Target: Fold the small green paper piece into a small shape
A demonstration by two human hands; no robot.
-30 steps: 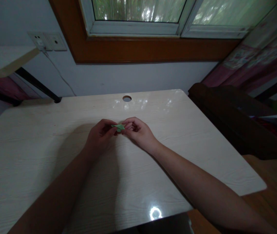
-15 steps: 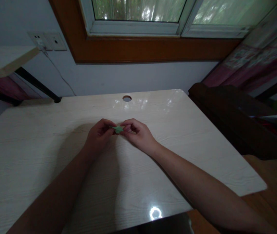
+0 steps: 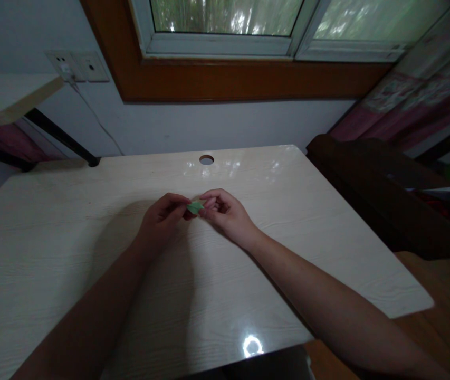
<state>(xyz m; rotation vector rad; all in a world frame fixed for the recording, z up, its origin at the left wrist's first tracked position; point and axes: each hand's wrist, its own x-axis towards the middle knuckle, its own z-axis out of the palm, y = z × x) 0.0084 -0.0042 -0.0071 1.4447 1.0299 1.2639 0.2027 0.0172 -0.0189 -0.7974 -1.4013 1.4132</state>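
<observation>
A small folded piece of green paper (image 3: 195, 207) is pinched between both of my hands just above the middle of a pale wooden desk (image 3: 70, 253). My left hand (image 3: 164, 217) has its fingers curled, with the fingertips closed on the paper's left end. My right hand (image 3: 225, 214) grips the right end between thumb and bent fingers. Most of the paper is hidden by the fingers.
A round cable hole (image 3: 206, 159) sits near the desk's far edge. A dark brown chair (image 3: 383, 195) stands to the right. Another tabletop (image 3: 7, 97) juts in at upper left, under wall sockets (image 3: 76, 66). A window (image 3: 225, 21) is above.
The green paper has turned slightly between my fingertips and both hands shifted a little; my arms stay where they were.
</observation>
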